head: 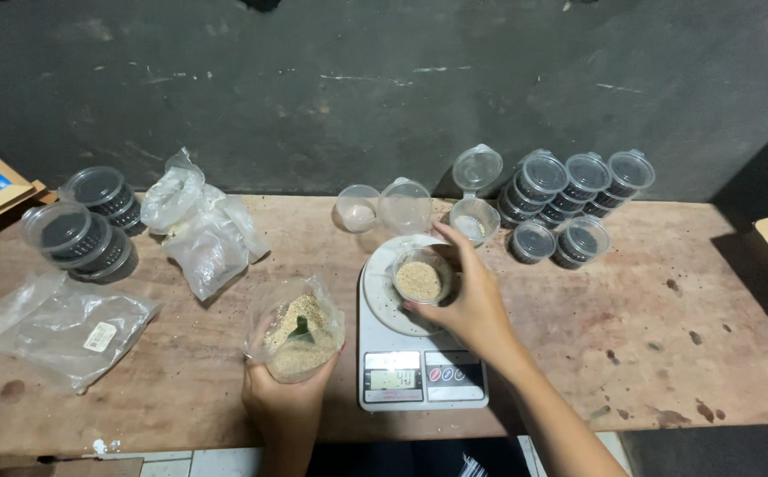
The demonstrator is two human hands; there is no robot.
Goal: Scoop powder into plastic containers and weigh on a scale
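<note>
Cup: my right hand (470, 305) grips a small clear cup of pale grain (420, 280), which sits on the round pan of the white kitchen scale (419, 375).
Bag: my left hand (285, 402) is closed around the bottom of an open clear bag of the same grain (296, 331), held upright just left of the scale.
Behind the scale: three open hinged cups (406, 205), touching or nearly so.
Right: lidded dark-filled cups (569, 199) stacked in rows against the wall.
Left: crumpled plastic bags (203, 230), a flat bag (57, 327), two more lidded stacks (83, 230).
Surface: worn wooden table (666, 344).
</note>
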